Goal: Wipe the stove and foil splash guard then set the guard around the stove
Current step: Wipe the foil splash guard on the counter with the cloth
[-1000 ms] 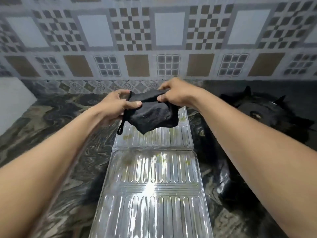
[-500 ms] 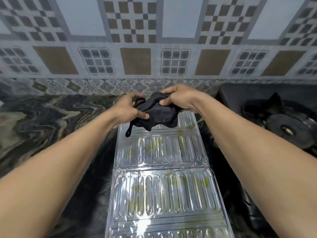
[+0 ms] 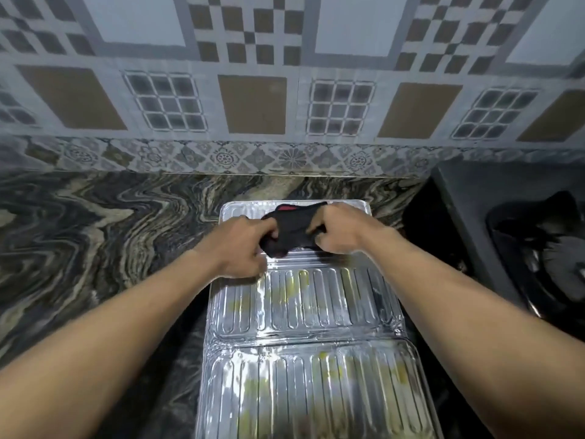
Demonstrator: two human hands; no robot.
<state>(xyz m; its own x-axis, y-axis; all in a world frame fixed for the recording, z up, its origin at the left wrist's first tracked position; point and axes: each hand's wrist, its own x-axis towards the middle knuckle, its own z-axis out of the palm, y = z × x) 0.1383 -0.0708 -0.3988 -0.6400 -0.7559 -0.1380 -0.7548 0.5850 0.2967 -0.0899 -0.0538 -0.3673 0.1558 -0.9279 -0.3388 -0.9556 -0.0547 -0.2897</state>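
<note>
The ribbed foil splash guard [image 3: 304, 315] lies flat on the marbled counter, running from the front edge toward the wall, with yellowish stains on its panels. A black cloth [image 3: 292, 229] with a red edge is bunched over the guard's far panel. My left hand [image 3: 242, 247] grips its left side and my right hand [image 3: 338, 229] grips its right side. The black stove [image 3: 519, 236] sits to the right, partly cut off by the frame edge.
A patterned tiled wall [image 3: 253, 103] rises behind the counter. The dark marbled counter [image 3: 95, 236] stretches to the left of the guard. A dark gap lies between the guard and the stove's side.
Both hands have lowered the cloth from the air onto the guard's far panel and bunched it tighter. The camera has tilted down and moved closer, showing more of the guard.
</note>
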